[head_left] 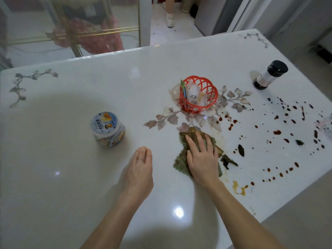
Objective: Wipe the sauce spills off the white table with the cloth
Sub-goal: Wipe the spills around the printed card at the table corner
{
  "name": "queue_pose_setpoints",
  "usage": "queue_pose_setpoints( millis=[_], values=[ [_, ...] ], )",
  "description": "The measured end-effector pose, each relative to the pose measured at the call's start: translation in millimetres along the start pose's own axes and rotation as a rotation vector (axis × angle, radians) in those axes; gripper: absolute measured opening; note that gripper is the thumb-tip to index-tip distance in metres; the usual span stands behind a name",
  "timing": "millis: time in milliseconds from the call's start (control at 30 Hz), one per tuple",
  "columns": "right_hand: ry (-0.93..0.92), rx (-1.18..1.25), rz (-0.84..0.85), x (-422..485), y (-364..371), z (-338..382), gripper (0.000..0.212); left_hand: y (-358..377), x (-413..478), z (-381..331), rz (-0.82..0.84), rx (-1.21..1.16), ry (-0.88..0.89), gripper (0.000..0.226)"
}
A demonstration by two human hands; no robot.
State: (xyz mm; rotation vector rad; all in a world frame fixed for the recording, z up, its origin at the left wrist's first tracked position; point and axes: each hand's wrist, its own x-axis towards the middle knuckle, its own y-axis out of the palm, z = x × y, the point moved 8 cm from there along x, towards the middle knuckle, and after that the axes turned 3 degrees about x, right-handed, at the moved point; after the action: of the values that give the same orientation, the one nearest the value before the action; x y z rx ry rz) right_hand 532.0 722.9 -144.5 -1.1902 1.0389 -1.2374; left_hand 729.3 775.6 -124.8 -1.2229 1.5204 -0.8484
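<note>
Sauce spills (277, 132) are scattered to the right of the cloth (181, 165), which is pressed flat on the glossy white table (80, 90) under the spread right hand (202, 156), the nearer one. The left hand (139, 169) is held open and empty beside it. A red basket (212, 97), a jar (107, 128) and a bottle (270, 75) are stood farther back.
</note>
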Motion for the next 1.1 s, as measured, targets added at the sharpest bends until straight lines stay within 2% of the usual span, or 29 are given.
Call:
queue_pose_setpoints(
  millis=[133,233,300,400,467,567,667,767,833,933,1000,1033,1100],
  values=[
    [0.139,0.075,-0.058,-1,-3,1,0.052,4,0,1,0.013,0.008,-0.005,0.070],
    [0.021,0.068,-0.008,-31,-2,8,0.055,3,0,1,0.003,-0.004,-0.008,0.071],
    [-0.021,0.042,0.011,-29,-4,-12,0.056,3,1,1,0.009,-0.015,0.011,0.070],
    [0.144,0.059,0.015,-11,-6,-46,0.055,1,0,3,0.017,-0.019,0.024,0.069],
    [0.228,0.076,-0.029,-21,-7,-42,0.053,2,-3,1,0.008,-0.019,0.020,0.068],
    [0.076,0.048,-0.037,-59,-6,-18,0.053,4,-7,-5,-0.014,-0.031,-0.020,0.067],
    [-0.114,0.036,0.020,-71,-7,-33,0.052,10,-13,-14,-0.005,-0.068,-0.036,0.067],
    [0.040,0.078,-0.011,-56,-13,-53,0.050,12,-24,-26,-0.031,-0.093,-0.029,0.067],
    [0.094,0.097,-0.047,-65,-15,-40,0.049,16,-32,-38,-0.045,-0.114,-0.036,0.066],
    [-0.153,0.086,-0.015,-99,-11,-24,0.049,23,-41,-61,-0.059,-0.120,-0.024,0.066],
    [-0.318,0.082,0.013,-104,-11,-40,0.048,26,-49,-75,-0.083,-0.107,-0.024,0.065],
    [-0.341,0.081,0.014,-97,-11,-50,0.047,26,-53,-79,-0.093,-0.103,-0.029,0.065],
    [-0.251,0.106,0.014,-82,-13,-67,0.046,27,-62,-83,-0.109,-0.106,-0.053,0.065]
  ],
)
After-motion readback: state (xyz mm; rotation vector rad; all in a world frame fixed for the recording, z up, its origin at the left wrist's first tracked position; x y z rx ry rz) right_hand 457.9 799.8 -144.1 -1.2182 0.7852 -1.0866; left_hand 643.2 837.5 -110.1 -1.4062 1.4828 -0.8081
